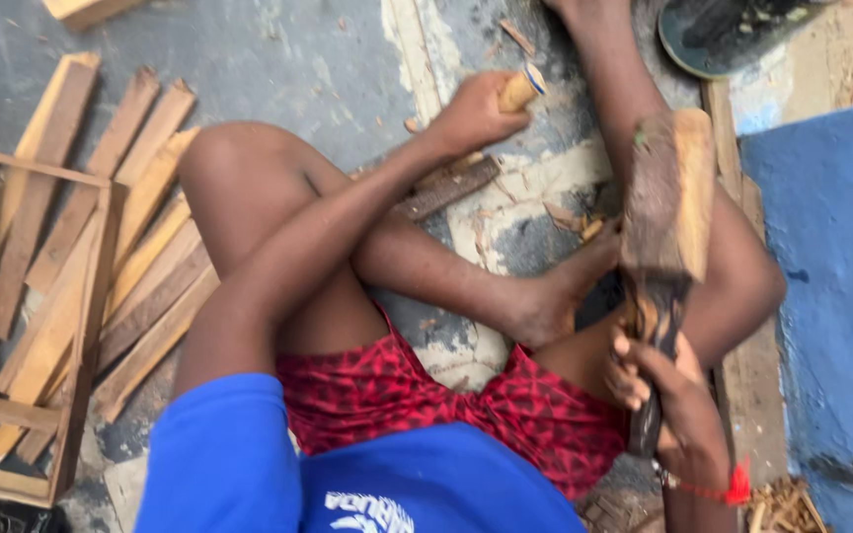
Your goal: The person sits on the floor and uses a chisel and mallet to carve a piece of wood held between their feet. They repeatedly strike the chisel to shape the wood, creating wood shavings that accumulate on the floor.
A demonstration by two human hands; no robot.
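I sit cross-legged on a concrete floor in red shorts and a blue shirt. My left hand (474, 111) reaches forward over my knee, shut on a short tool with a pale wooden handle (521, 87); its lower end is hidden by the hand. Under that hand lies a dark strip of wood (448, 188). My right hand (656, 380), a red band at its wrist, grips the dark handle of a heavy wooden mallet (671, 197), raised beside my right knee. The mallet head is blurred.
Several rough wooden slats (140, 257) lie piled at the left, beside a wooden frame (81, 326). A blue wall (831, 296) stands at the right. A dark round dish (723, 35) sits at the top right. Wood chips litter the floor.
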